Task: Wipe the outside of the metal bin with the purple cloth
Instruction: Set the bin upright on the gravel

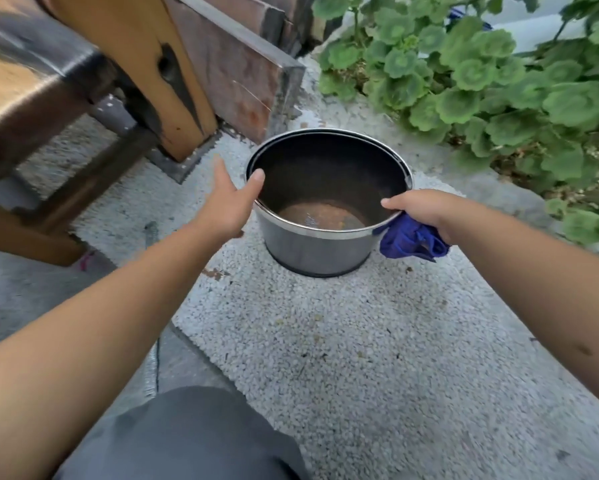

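Note:
The round metal bin [320,252] stands upright on the pebbled ground, its dark inside open to view with a rusty bottom. My left hand [227,202] reaches to the bin's left rim, fingers straight, thumb touching the rim. My right hand [426,211] is at the right rim, thumb lying over the edge, and grips the bunched purple cloth [412,240], which hangs against the bin's right outer wall.
A wooden bench [31,98] and a thick wooden post [159,71] stand to the left. A rusty metal panel [242,74] is behind the bin. Green leafy plants [481,81] fill the right side. My knee in grey fabric [187,438] is at the bottom.

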